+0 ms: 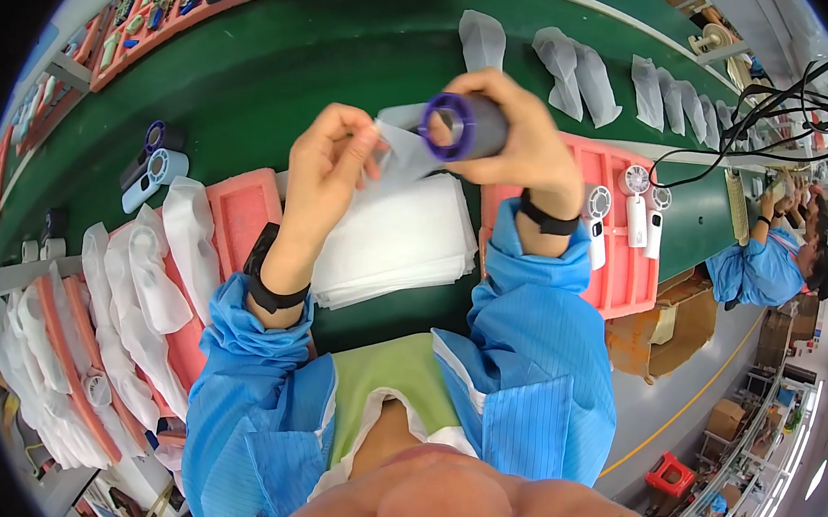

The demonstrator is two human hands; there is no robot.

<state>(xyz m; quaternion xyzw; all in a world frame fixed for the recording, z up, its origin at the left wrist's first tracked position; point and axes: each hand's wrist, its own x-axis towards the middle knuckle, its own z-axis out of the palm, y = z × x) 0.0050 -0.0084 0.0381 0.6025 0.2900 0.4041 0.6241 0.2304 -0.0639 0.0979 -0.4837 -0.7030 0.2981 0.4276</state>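
White bags (pixel 391 242) lie stacked on the green tabletop (pixel 303 62) nearest the wearer; over them, the left hand (pixel 331 158) pinches a thin sleeve (pixel 405 157), fingertips nearly together, while the right hand (pixel 528 136) curls round a grey device (pixel 489 130) with a purple ring. The flimsy sleeve could tear if it snags that ring; a slack right-hand grip might drop the device. Beyond stand wrapped pieces (pixel 560 69).
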